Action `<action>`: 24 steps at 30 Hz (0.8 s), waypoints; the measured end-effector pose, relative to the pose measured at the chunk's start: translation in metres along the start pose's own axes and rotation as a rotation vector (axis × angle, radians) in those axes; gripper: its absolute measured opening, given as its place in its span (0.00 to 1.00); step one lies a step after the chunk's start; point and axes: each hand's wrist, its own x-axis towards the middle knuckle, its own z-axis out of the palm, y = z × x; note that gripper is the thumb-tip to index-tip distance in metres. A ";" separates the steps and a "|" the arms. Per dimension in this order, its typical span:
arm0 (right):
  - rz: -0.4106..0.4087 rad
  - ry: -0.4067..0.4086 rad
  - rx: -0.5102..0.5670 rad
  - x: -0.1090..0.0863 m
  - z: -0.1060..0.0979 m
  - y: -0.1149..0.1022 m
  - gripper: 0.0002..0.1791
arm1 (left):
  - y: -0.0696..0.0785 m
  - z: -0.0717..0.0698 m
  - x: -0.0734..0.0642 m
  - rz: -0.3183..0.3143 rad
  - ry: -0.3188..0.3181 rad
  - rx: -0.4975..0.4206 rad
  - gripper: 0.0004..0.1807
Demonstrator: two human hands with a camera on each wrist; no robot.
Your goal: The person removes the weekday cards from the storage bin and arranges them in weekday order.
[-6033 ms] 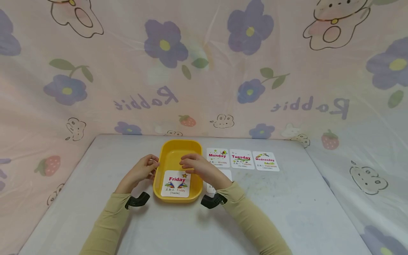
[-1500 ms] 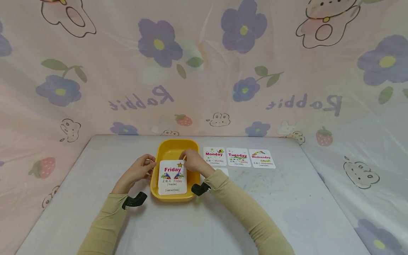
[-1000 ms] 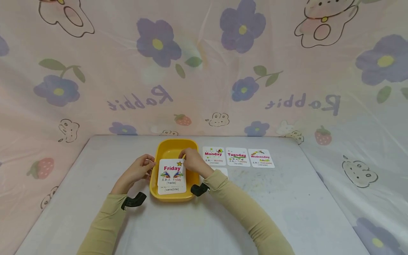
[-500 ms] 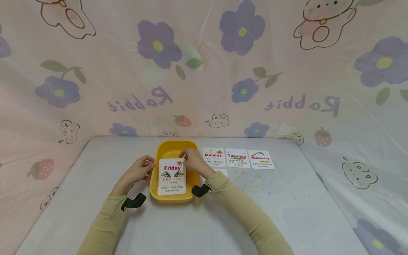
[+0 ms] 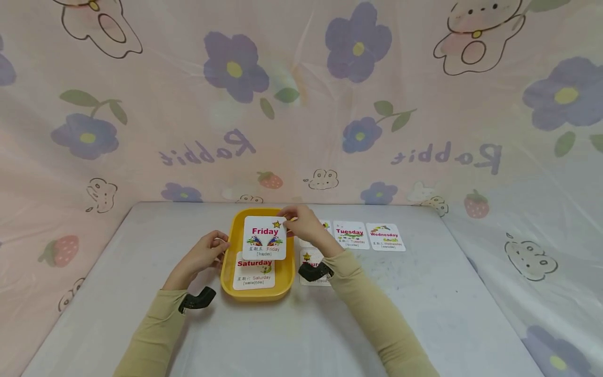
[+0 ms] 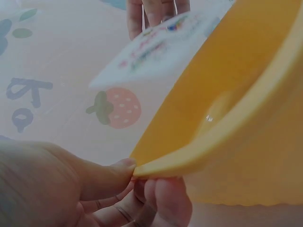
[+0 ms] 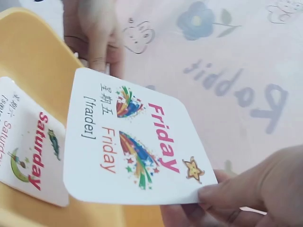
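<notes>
The right hand (image 5: 305,226) pinches the Friday card (image 5: 264,236) at its top right corner by the printed star, thumb on the face, fingers beneath. The card is held face up above the yellow tray (image 5: 284,277), its printed top toward the far side, lettering upright in the head view; it looks nearly square, so I cannot tell its long axis. The right forearm slants in from the near right, fingers pointing left. The left hand (image 5: 203,255) pinches the tray's left rim between thumb and fingers.

The tray's long axis runs near to far. In its near half lies the Saturday card (image 5: 254,277), top edge partly hidden under the raised card. Right of the tray, the Monday card (image 5: 325,226), partly covered by the right hand, the Tuesday card (image 5: 350,234) and the Wednesday card (image 5: 385,237) form a row; the Thursday card (image 5: 310,255) sits nearer, partly hidden. Behind, the table (image 5: 424,314) ends at a patterned cloth (image 5: 301,104).
</notes>
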 end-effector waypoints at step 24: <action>0.077 0.029 -0.019 -0.042 -0.080 0.030 0.14 | 0.002 0.000 -0.001 -0.004 -0.004 -0.009 0.12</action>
